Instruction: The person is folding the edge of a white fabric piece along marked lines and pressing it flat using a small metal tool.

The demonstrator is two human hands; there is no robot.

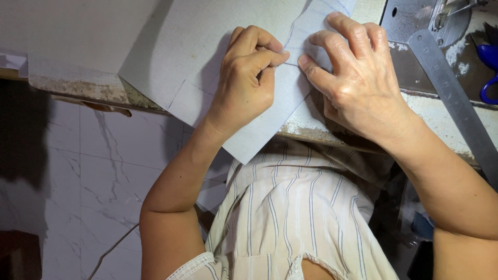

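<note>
Two hands on one grey fabric piece [207,52]: left hand [244,78] fingers pinching it, right hand [358,78] fingers pressing; one steel ruler [451,93].

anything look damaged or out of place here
The worktable's front edge is worn, its coating chipped and flaking to a rough brown surface. The grey fabric both hands pinch hangs partly over that edge. Nothing looks spilled.
</note>
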